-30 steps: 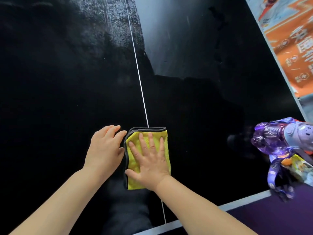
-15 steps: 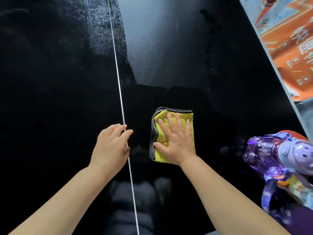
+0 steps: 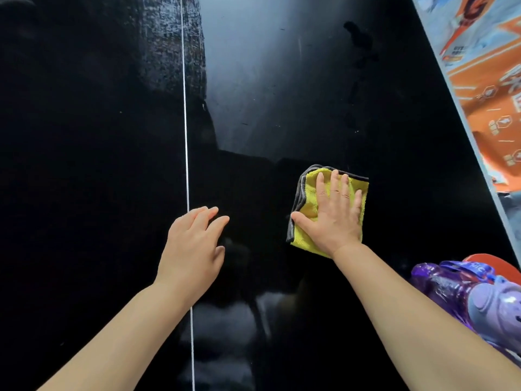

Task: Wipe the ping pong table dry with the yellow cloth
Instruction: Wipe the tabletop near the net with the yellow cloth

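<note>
A folded yellow cloth (image 3: 306, 198) with a grey edge lies flat on the black ping pong table (image 3: 90, 165), right of the white centre line (image 3: 185, 136). My right hand (image 3: 332, 218) presses on it with straight, spread fingers and covers most of it. My left hand (image 3: 194, 249) rests on the bare table just right of the centre line, fingers straight and relaxed, holding nothing. A patch of fine water droplets (image 3: 169, 43) glistens at the far end around the line.
A purple translucent bottle (image 3: 462, 294) with a strap lies at the table's right edge, with a red paddle (image 3: 499, 266) behind it. The table's right edge (image 3: 462, 117) runs diagonally, with an orange and blue floor banner (image 3: 490, 80) beyond it.
My right hand has slid the cloth rightward, from on the centre line to well right of it. My left hand has stayed near the line.
</note>
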